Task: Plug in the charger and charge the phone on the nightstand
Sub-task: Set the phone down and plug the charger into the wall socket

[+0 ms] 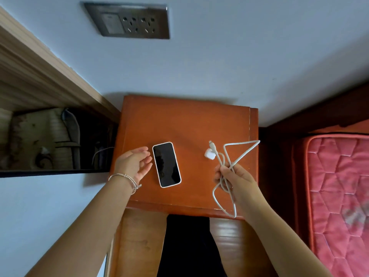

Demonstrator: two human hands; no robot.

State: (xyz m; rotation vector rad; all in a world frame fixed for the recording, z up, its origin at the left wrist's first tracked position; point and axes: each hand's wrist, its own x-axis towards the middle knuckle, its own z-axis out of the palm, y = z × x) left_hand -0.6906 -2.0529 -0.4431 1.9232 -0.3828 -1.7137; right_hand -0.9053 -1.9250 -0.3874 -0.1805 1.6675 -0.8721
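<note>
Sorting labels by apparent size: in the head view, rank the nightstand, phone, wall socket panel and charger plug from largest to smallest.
1. nightstand
2. wall socket panel
3. phone, though nearness makes panel versus phone unsure
4. charger plug

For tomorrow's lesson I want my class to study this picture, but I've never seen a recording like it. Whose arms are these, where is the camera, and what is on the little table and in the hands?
There is no machine here: the arms belong to a person wearing a wide-angle camera on the head, looking forward and down. That is why both arms enter from the bottom edge and the walls look bent.

The orange-brown surface is a nightstand against a pale wall. On it lies a phone, screen up and dark, in a light case.

The left hand, with thin bracelets at the wrist, is open beside the phone and holds nothing. The right hand grips a bundled white charging cable; its white plug block and small connector show above the fist.

On the wall above is a socket panel, with nothing plugged in.

To the right is a red mattress.
</note>
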